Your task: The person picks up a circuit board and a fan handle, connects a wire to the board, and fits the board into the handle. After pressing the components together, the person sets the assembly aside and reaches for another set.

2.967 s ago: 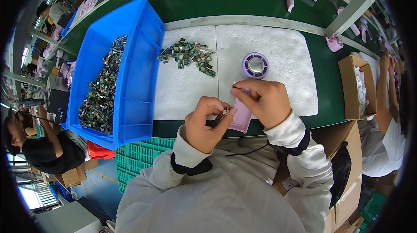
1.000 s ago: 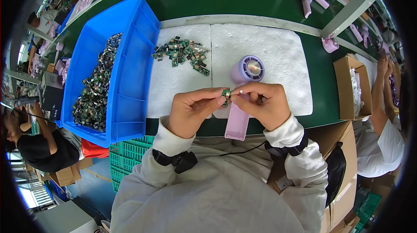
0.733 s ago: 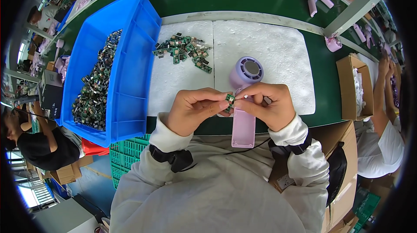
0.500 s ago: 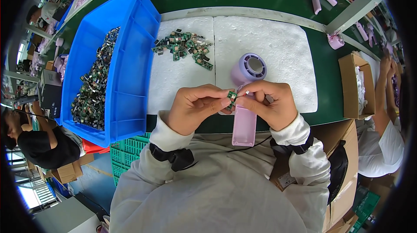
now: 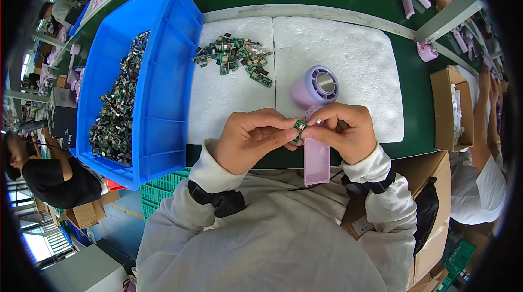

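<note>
Left hand (image 5: pixel 245 139) pinches a green circuit board (image 5: pixel 299 125) near the pink handle (image 5: pixel 317 165); right hand (image 5: pixel 350 135) pinches a white connector (image 5: pixel 319 122) beside it. Blue bin (image 5: pixel 168 79) holds heaped circuit boards (image 5: pixel 116 123); white sheet (image 5: pixel 231 107), a loose pile (image 5: pixel 235 55); cardboard box (image 5: pixel 443 109), white parts (image 5: pixel 456 112).

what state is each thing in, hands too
left hand: pinching a small circuit board
right hand: pinched shut at the board's edge, exact hold hidden
purple fan handle: open-sided, hollow inside showing
blue bin: open-topped, partly filled with boards
loose boards: heaped on white foam
cardboard box: open, white pieces inside
</note>
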`<state>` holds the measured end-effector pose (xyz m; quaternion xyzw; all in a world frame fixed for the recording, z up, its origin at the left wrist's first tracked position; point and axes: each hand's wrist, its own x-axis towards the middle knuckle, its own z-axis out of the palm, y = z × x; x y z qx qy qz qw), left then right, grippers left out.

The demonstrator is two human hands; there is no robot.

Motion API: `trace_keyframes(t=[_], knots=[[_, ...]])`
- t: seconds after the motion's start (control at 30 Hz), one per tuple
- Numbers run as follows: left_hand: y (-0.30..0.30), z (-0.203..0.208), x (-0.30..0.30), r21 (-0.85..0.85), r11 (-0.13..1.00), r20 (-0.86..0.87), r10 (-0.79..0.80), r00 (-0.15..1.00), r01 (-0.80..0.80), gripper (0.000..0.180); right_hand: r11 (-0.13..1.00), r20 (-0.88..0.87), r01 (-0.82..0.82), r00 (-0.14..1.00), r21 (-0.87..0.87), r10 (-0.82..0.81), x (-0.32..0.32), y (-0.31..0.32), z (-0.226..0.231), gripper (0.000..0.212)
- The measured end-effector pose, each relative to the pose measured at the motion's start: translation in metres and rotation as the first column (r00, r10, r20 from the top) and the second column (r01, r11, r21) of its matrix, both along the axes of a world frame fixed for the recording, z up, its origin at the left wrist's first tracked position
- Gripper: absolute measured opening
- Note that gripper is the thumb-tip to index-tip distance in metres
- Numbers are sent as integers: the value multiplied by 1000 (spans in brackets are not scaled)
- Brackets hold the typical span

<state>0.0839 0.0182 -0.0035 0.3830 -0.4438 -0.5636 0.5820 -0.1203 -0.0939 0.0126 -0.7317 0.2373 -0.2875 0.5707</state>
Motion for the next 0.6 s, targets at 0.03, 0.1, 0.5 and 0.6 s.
trace_keyframes(t=[0.03,0.1,0.5,0.6], knots=[[0,0,0,-10,1000,1,0,1000,0,29,1000,-11,14,1000,-6,-14,0,1,0,14],[1,-1,1,-14,1000,22,12,1000,-11,28,1000,-25,29,999,-8,-29,0,1,0,14],[-2,0,-16,-39,969,66,247,967,-245,29,999,-13,2,1000,50,-1,0,-5,7,17],[-3,0,-15,-9,971,75,238,968,-238,28,944,-60,-132,991,-301,120,-3,-9,9,18]])
